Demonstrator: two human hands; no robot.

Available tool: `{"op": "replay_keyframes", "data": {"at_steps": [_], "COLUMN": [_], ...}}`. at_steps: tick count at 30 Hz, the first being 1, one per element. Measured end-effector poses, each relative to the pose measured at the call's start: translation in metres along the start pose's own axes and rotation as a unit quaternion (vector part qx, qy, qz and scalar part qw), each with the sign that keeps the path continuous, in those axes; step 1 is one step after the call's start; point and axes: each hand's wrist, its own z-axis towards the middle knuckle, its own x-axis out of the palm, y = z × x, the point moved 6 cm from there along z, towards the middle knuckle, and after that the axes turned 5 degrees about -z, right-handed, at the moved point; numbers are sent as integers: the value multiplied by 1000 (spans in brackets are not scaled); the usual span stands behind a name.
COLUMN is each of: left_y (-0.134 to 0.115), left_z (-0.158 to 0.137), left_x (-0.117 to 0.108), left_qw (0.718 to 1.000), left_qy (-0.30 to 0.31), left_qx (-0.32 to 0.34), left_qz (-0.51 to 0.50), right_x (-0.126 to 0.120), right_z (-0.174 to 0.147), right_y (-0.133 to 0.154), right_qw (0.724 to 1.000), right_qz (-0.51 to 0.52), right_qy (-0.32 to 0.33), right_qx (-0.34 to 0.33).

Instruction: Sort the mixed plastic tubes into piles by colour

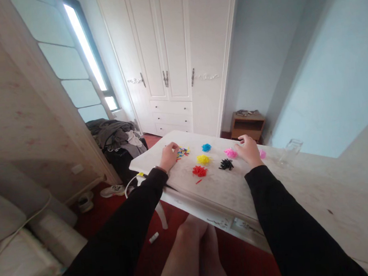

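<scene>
My left hand [169, 154] rests at the left of the white table, its fingers bent together at the edge of a mixed heap of small coloured pieces [183, 152]. What its fingertips hold, if anything, is too small to make out. My right hand [249, 150] is just right of a pink pile [230, 153], thumb and fingers curved and apart, with nothing visible between them. Between the hands lie a blue pile [206, 147], a yellow pile [203, 159], a red pile [199, 171] and a black pile [226, 164] of small thin pieces.
One red piece [198, 182] lies apart near the front of the table [216, 189]. Beyond my right hand are another pink item [262, 154] and a clear glass container [292, 148]. A white cable [128, 189] hangs at the table's left edge.
</scene>
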Motion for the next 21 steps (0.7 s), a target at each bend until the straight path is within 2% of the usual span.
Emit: {"op": "replay_keyframes", "data": {"at_steps": [3, 13, 18, 21], "left_y": [-3, -12, -19, -28], "left_z": [-1, -8, -13, -23], "left_x": [-4, -11, -13, -10], "left_qw": [999, 996, 993, 983], "left_qy": [-9, -33, -36, -31], "left_qx": [-3, -16, 9, -2], "left_qz": [-49, -87, -110, -182], "right_x": [1, 6, 3, -1], "right_z": [0, 0, -3, -5], "right_y": [-1, -5, 11, 29], "right_qw": [1000, 1000, 998, 994], "right_qz": [2, 11, 31, 50], "right_qy": [3, -1, -20, -23], "right_qx": [2, -3, -50, -91]}}
